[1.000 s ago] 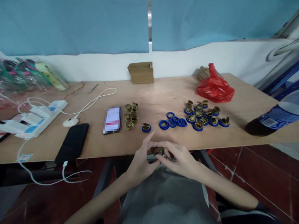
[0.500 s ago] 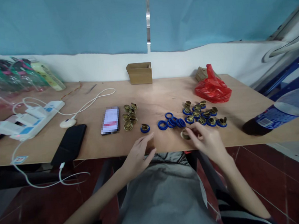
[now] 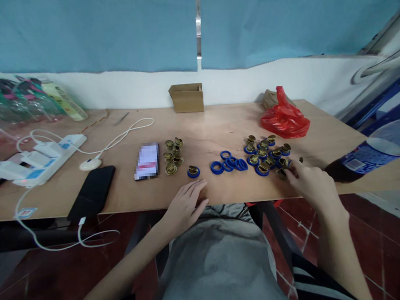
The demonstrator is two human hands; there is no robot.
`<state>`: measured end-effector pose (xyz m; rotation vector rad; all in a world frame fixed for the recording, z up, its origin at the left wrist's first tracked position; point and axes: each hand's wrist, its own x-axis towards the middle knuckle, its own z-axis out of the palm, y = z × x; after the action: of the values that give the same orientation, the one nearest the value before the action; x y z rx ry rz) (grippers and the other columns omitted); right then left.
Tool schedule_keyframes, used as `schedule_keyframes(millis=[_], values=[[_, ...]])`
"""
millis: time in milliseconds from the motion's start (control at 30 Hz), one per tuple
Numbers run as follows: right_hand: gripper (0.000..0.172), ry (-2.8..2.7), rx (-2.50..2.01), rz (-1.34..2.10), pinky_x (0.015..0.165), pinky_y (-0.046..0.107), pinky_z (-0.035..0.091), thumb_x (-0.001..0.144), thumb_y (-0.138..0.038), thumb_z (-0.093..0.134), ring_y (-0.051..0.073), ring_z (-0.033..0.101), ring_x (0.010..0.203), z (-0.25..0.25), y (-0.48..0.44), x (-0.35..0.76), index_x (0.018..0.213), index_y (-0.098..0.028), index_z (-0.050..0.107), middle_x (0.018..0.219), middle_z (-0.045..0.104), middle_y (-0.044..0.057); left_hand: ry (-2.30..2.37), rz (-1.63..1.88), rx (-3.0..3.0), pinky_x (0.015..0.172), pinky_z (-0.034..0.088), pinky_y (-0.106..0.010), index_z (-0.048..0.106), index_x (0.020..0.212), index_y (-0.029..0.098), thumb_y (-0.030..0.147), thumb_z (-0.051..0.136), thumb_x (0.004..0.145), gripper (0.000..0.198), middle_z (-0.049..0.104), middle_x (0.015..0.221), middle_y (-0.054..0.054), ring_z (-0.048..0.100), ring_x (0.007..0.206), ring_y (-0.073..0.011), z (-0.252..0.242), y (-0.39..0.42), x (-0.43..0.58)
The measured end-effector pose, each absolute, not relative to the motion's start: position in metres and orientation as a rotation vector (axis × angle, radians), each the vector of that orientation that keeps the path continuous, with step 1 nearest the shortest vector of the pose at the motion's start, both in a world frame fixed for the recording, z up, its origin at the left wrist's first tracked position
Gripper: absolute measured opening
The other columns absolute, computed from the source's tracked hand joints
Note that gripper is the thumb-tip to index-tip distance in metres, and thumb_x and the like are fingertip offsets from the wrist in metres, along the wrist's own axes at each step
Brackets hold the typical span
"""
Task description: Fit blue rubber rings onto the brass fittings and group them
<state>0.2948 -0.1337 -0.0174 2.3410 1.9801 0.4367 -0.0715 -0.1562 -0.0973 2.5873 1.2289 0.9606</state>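
My left hand [image 3: 187, 205] rests at the table's front edge, fingers apart, with nothing in it. Just beyond its fingertips lies a brass-coloured piece in a blue ring [image 3: 193, 171]. My right hand [image 3: 310, 183] pinches a brass-coloured piece [image 3: 281, 174] at the front of the right-hand cluster; the fingers partly cover it and its neighbours. That cluster has several brass pieces seated in blue rings [image 3: 262, 169]. Between the hands lie several loose blue rings [image 3: 216, 167]. Several brass pieces without blue rings [image 3: 170, 169] stand left of centre.
A lit phone [image 3: 146, 161], a black phone [image 3: 92, 192] and a white power strip [image 3: 37, 173] with cables are on the left. A cardboard box [image 3: 187, 98] stands at the back. On the right are a red bag [image 3: 284, 119] and a dark drink bottle [image 3: 353, 162].
My right hand has moved right, from beside the loose rings to the cluster's front right. A brass piece in a blue ring now shows at the cluster's front. My left hand has hardly moved.
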Motion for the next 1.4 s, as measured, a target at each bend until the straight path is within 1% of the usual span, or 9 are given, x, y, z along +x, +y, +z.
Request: schedule_keyframes(millis=[267, 367, 467, 533, 733, 1000, 1133, 1300, 1400], values=[[0.02, 2.351, 2.276, 0.739, 0.062, 0.032, 0.037, 0.1, -0.031, 0.051, 0.027, 0.064, 0.077, -0.017, -0.128, 0.27, 0.094, -0.016, 0.062, 0.091, 0.07, 0.015, 1.219, 0.968, 2.575, 0.105, 0.055, -0.051, 0.049, 0.143, 0.019, 0.026, 0.058, 0.098, 0.046, 0.067, 0.134, -0.016, 0.065, 0.125, -0.0312, -0.097, -0.155, -0.071], [0.018, 2.768, 1.971, 0.519, 0.073, 0.034, 0.044, 0.102, -0.028, 0.049, 0.027, 0.064, 0.084, -0.016, -0.118, 0.24, 0.094, -0.017, 0.061, 0.092, 0.069, 0.013, 1.222, 0.971, 2.575, 0.104, 0.055, -0.051, 0.049, 0.142, 0.018, 0.025, 0.058, 0.098, 0.046, 0.067, 0.134, -0.016, 0.065, 0.124, -0.0312, -0.096, -0.156, -0.072], [0.015, 3.057, 1.559, 0.28, 0.086, 0.037, 0.046, 0.102, -0.025, 0.052, 0.028, 0.063, 0.1, -0.017, -0.104, 0.199, 0.098, -0.016, 0.062, 0.111, 0.069, 0.016, 1.216, 0.964, 2.586, 0.104, 0.055, -0.051, 0.049, 0.142, 0.017, 0.025, 0.058, 0.098, 0.045, 0.067, 0.133, -0.017, 0.065, 0.124, -0.0313, -0.095, -0.156, -0.072], [0.014, 3.099, 1.433, 0.253, 0.09, 0.04, 0.045, 0.102, -0.024, 0.052, 0.029, 0.062, 0.103, -0.02, -0.096, 0.169, 0.101, -0.015, 0.063, 0.112, 0.068, 0.017, 1.21, 0.955, 2.599, 0.104, 0.055, -0.051, 0.049, 0.141, 0.017, 0.024, 0.058, 0.099, 0.044, 0.067, 0.133, -0.017, 0.065, 0.124, -0.0312, -0.094, -0.155, -0.071], [0.016, 3.139, 1.159, 0.242, 0.088, 0.038, 0.043, 0.103, -0.019, 0.051, 0.027, 0.063, 0.1, -0.035, -0.074, 0.097, 0.112, -0.014, 0.063, 0.108, 0.069, 0.014, 1.198, 0.893, 2.625, 0.105, 0.054, -0.05, 0.052, 0.134, 0.015, 0.023, 0.056, 0.099, 0.036, 0.067, 0.131, -0.016, 0.064, 0.125, -0.0308, -0.092, -0.155, -0.07], [0.015, 3.118, 1.426, -0.027, 0.077, 0.032, 0.044, 0.1, -0.017, 0.056, 0.023, 0.066, 0.09, -0.033, -0.07, 0.102, 0.091, -0.015, 0.068, 0.099, 0.071, 0.012, 1.187, 0.909, 2.571, 0.109, 0.051, -0.052, 0.05, 0.137, 0.017, 0.024, 0.057, 0.1, 0.039, 0.066, 0.134, -0.016, 0.061, 0.128, -0.0307, -0.095, -0.153, -0.071], [0.013, 3.371, 1.655, -0.557, 0.072, 0.028, 0.045, 0.098, -0.018, 0.059, 0.017, 0.065, 0.079, -0.038, -0.081, 0.117, 0.087, -0.018, 0.067, 0.088, 0.071, 0.005, 1.193, 0.985, 2.395, 0.106, 0.053, -0.05, 0.054, 0.131, 0.018, 0.024, 0.059, 0.097, 0.034, 0.069, 0.128, -0.015, 0.065, 0.123, -0.0294, -0.094, -0.153, -0.073], [0.02, 2.979, 1.797, -2.059, 0.057, 0.025, 0.047, 0.093, -0.038, 0.067, 0.013, 0.061, 0.057, -0.045, -0.105, 0.127, 0.086, -0.02, 0.063, 0.068, 0.067, -0.001, 1.225, 1.127, 1.964, 0.096, 0.06, -0.04, 0.056, 0.127, 0.02, 0.027, 0.064, 0.095, 0.033, 0.074, 0.118, -0.009, 0.073, 0.107, -0.0228, -0.09, -0.158, -0.071], [0.033, 2.517, 1.689, -2.653, 0.055, 0.024, 0.048, 0.086, -0.05, 0.073, 0.012, 0.062, 0.053, -0.047, -0.122, 0.129, 0.087, -0.019, 0.062, 0.069, 0.069, -0.001, 1.243, 1.231, 1.856, 0.091, 0.062, -0.035, 0.059, 0.123, 0.021, 0.029, 0.07, 0.091, 0.035, 0.076, 0.112, -0.007, 0.075, 0.1, -0.0207, -0.088, -0.163, -0.069]])
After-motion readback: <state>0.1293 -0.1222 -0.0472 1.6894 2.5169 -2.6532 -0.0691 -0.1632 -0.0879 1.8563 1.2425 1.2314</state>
